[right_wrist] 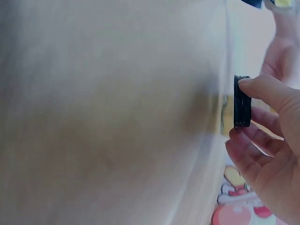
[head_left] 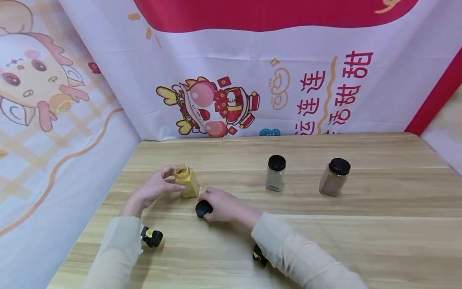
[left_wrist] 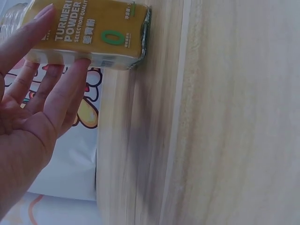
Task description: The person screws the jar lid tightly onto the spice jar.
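Open jar (head_left: 191, 188) upright, toward far left corner of table (head_left: 397, 241). Left hand (head_left: 155, 186) has thumb and fingers round it, probably for keeping it steady. Right hand (head_left: 223, 204) pinches black lid (head_left: 202, 209) by rim, near jar; rim probably gives firm hold. Capped pale jar (head_left: 274, 179) toward middle of far edge, capped brown jar (head_left: 330, 183) more right; nothing stands between lid and open jar.

Gap ran between lidless yellow-powder glass jar (head_left: 188, 186) and black-lidded pale-powder glass jar (head_left: 275, 179), bare right hand (head_left: 224, 205) and beige-sleeved forearm (head_left: 290, 249) blocking its near side.
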The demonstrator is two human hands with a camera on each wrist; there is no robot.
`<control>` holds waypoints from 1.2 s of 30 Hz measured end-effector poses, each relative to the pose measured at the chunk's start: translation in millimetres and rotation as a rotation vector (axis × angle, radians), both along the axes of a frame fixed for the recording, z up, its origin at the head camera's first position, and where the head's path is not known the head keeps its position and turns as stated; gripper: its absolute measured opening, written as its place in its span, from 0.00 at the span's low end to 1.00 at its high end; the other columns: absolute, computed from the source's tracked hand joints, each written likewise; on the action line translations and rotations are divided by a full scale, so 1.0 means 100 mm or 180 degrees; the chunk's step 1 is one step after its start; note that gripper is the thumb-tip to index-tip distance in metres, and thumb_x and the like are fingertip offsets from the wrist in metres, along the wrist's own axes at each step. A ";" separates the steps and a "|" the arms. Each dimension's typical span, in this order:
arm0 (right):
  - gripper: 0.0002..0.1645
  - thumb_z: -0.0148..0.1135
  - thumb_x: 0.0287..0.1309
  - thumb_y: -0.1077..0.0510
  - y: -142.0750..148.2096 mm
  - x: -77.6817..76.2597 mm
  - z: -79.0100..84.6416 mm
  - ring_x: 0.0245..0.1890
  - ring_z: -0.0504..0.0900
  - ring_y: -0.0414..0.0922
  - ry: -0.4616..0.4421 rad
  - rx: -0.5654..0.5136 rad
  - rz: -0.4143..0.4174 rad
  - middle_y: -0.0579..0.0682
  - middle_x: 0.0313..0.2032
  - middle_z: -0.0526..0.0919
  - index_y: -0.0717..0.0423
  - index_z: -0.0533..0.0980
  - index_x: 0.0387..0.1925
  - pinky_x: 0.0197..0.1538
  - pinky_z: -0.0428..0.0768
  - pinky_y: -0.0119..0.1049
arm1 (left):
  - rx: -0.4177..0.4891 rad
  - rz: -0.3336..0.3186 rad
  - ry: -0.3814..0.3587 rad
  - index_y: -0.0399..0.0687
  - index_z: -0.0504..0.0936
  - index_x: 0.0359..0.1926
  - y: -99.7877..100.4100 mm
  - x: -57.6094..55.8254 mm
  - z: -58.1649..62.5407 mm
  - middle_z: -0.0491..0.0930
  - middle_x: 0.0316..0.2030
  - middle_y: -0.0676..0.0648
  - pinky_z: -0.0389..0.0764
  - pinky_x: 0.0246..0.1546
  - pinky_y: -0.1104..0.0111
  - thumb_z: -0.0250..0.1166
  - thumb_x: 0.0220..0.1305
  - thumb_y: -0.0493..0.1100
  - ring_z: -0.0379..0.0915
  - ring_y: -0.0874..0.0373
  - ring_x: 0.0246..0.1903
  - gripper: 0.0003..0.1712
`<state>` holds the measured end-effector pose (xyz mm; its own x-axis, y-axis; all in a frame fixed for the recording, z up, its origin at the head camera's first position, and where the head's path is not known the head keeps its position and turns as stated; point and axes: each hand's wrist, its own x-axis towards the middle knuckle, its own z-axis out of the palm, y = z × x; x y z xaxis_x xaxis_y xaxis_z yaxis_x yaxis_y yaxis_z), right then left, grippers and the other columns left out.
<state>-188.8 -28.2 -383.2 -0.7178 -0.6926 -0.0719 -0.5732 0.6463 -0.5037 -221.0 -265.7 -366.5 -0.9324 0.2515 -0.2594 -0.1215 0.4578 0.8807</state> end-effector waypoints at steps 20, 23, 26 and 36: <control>0.26 0.70 0.52 0.56 0.70 -0.27 0.45 0.52 0.78 0.48 -0.0089 -0.0483 -0.0803 0.54 0.50 0.80 0.60 0.75 0.53 0.60 0.76 0.42 | 0.0059 0.0016 0.0170 0.40 0.62 0.65 0.47 -0.06 -0.04 0.63 0.65 0.37 0.67 0.65 0.49 0.71 0.51 0.37 0.59 0.36 0.67 0.41; 0.27 0.69 0.54 0.54 0.78 -0.29 0.53 0.53 0.78 0.48 -0.0080 -0.0416 -0.0885 0.54 0.51 0.80 0.59 0.74 0.54 0.60 0.76 0.42 | 0.0049 0.0036 0.0177 0.41 0.62 0.65 0.57 -0.06 -0.04 0.63 0.66 0.39 0.66 0.66 0.49 0.71 0.52 0.37 0.59 0.37 0.67 0.41; 0.27 0.68 0.55 0.51 0.86 -0.31 0.60 0.54 0.78 0.48 -0.0054 -0.0374 -0.0958 0.54 0.51 0.80 0.58 0.74 0.54 0.61 0.76 0.43 | 0.0065 0.0000 0.0168 0.42 0.63 0.64 0.68 -0.06 -0.04 0.64 0.65 0.39 0.66 0.66 0.49 0.71 0.52 0.38 0.59 0.37 0.67 0.40; 0.26 0.68 0.55 0.52 1.04 -0.33 0.74 0.51 0.78 0.49 0.0145 -0.0419 -0.0975 0.55 0.48 0.81 0.59 0.75 0.52 0.58 0.77 0.44 | 0.0123 -0.0205 0.0214 0.46 0.67 0.62 1.08 -0.07 -0.03 0.69 0.63 0.42 0.68 0.65 0.49 0.72 0.51 0.38 0.65 0.40 0.64 0.37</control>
<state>-221.8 75.3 -309.1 -0.8944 -0.4455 0.0407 -0.3863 0.7232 -0.5725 -227.7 -157.5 -369.9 -0.9290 0.3201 -0.1857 -0.0329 0.4283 0.9030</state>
